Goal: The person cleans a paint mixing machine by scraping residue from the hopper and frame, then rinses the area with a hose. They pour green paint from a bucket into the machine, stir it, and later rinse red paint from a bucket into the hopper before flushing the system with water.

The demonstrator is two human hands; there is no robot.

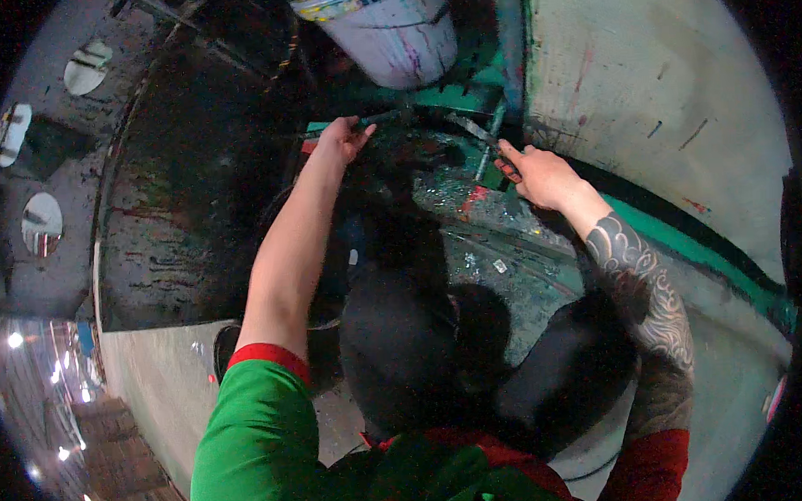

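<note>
Crouching, I reach both arms forward over the paint-stained floor of a dark recess. My right hand is closed around the handle of what looks like a paint-crusted scraper, its grey blade pointing left and away. My left hand is at the far left of the recess, thumb and fingers curled near a thin dark stick-like piece that points right. Its kind and how firmly I grip it are too dark to make out. Beyond both hands hangs or stands a paint-smeared whitish bucket.
A dark, streaked panel rises on my left. On the right runs a green frame edge beside a pale, paint-spattered panel. A thin metal rod stands near the scraper. Small white scraps lie on the wet-looking floor.
</note>
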